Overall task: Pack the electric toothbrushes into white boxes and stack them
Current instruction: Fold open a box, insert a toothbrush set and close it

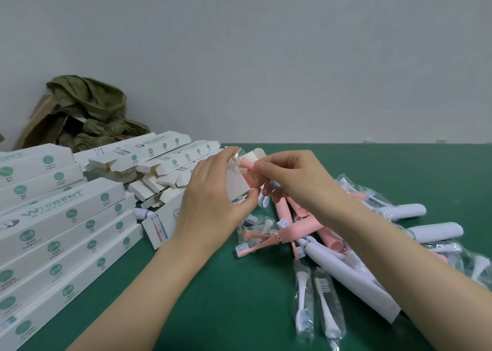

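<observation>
My left hand point(213, 191) grips the open end of a white box point(237, 187), held above the green table point(213, 297). A pink toothbrush part in clear wrap point(249, 173) sits in the box's mouth, pinched by my right hand point(290, 180). Below my right arm lies a pile of pink toothbrushes point(292, 225) and white toothbrushes point(354, 276), with wrapped white brush heads point(316, 302) near the front. Closed white boxes are stacked at the left point(66, 231). Open white boxes lie in a heap behind them point(159, 164).
A crumpled green bag with brown paper point(85, 111) stands at the back left against the grey wall. One white box point(162, 225) lies flat on the table under my left wrist. Bare green table surface shows at the front centre and back right.
</observation>
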`<state>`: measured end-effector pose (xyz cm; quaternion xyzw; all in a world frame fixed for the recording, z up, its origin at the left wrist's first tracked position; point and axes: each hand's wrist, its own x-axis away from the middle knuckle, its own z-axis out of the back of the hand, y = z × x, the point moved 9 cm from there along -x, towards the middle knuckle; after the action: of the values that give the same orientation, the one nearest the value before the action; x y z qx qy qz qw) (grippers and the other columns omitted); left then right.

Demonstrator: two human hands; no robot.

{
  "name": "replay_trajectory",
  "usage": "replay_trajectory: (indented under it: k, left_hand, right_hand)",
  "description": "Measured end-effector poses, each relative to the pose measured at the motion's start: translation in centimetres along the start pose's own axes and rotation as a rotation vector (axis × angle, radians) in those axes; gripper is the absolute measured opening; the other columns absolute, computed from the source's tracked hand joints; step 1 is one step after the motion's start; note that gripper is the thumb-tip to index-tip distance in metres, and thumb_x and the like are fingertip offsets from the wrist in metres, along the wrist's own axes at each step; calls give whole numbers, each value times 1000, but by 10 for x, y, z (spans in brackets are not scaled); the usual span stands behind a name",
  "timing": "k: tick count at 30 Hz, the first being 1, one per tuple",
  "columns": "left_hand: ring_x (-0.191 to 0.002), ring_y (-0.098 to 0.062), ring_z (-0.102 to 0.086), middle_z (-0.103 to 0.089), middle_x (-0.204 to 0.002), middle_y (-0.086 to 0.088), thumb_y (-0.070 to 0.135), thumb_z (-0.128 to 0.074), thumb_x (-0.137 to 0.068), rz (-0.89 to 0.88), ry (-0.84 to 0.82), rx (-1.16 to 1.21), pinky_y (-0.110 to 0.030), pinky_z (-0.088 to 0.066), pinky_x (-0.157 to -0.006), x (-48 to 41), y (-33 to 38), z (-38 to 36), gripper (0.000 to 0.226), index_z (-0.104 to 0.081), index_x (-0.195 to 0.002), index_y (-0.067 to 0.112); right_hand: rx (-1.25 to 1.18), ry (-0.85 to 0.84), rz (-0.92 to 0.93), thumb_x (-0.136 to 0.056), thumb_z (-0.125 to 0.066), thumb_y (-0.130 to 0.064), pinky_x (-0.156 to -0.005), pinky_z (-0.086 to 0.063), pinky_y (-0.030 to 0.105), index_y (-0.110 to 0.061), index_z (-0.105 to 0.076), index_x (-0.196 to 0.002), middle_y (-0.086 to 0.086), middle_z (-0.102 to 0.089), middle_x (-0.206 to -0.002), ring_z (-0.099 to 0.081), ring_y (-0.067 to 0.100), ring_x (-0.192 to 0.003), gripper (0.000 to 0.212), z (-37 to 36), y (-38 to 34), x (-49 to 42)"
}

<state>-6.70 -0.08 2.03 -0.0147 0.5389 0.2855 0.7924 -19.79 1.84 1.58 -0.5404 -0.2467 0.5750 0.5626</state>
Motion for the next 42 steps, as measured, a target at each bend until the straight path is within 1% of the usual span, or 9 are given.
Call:
replay_trajectory:
  k: [7, 12, 16, 20, 27, 31, 35, 38, 42]
  left_hand:
    - [-100, -15, -45, -63, -107, -15, 17, -84, -67, -21, -31, -18, -21, -31, -89, 2, 3, -4, 69, -53, -125, -2]
    - [-102, -17, -48, -65, -107, -15, 13, -86, -63, -83, -101, 7, -20, -33, -92, 6, 11, -14, 72, -54, -124, -6]
    - [-103, -24, -55, -64, -109, -17, 14, -86, -64, -93, -117, 1, -21, -33, -91, 5, 11, -15, 74, -53, -126, -7]
    - [-98, -16, -47, -64, -104, -16, 14, -84, -64, -61, -60, 9, -22, -33, -88, 1, 7, -7, 71, -53, -125, -5]
    - [-98, -16, -47, -65, -103, -15, 15, -86, -63, -75, -44, -1, -23, -34, -87, 2, 9, -7, 72, -54, -124, -6]
    - [-99, -17, -46, -65, -105, -17, 14, -85, -62, -59, -30, 16, -24, -34, -88, 0, 8, -5, 72, -54, -123, -7]
    - [-99, -18, -50, -65, -104, -16, 19, -78, -67, -42, -40, 20, -23, -35, -88, 1, 8, -5, 67, -54, -124, -6]
    - [-102, -29, -58, -65, -108, -16, 21, -81, -69, -68, -74, -8, -24, -35, -91, 3, 12, -8, 69, -53, -126, -7]
    - [-100, -17, -50, -65, -106, -14, 26, -75, -70, -53, -25, 20, -22, -34, -90, 1, 13, -1, 66, -54, -124, -6]
  right_hand:
    - [77, 85, -19, -84, -64, -10, -45, -42, 18, -3, -67, -77, 2, -68, -60, -50, 6, -43, 10, 13, -1, 1]
    - [259, 75, 61, -82, -66, -16, -63, -53, 21, -14, -72, -73, -5, -69, -61, -62, 2, -56, 11, 9, -13, 4]
    - [17, -125, -69, -89, -50, -5, -82, -55, 29, -6, -69, -93, -2, -66, -72, -63, 12, -68, 20, -9, -6, 5]
    - [-144, 33, -68, -92, -50, 1, -76, -58, 25, -13, -47, -120, 9, -61, -102, -70, 18, -78, 31, 1, -4, 3]
    - [173, 234, 218, -81, -73, -19, -68, -54, 22, -19, -63, -75, -2, -70, -80, -68, 8, -70, 12, 15, -28, 12]
    - [314, 119, 240, -88, -61, -25, -73, -39, 1, -35, -68, -96, -10, -57, -102, -56, -8, -89, 15, 1, -26, 9]
    - [342, 107, 283, -92, -52, -5, -82, -45, 13, -30, -66, -109, -3, -59, -103, -61, 6, -96, 33, 2, -30, 9]
    - [184, 194, 273, -87, -66, -9, -70, -50, 14, -26, -60, -103, -7, -67, -84, -66, 7, -77, 24, 12, -27, 9]
    - [257, 278, 313, -82, -72, -18, -63, -42, 9, -22, -65, -79, -8, -65, -77, -59, 2, -70, 8, 14, -28, 13]
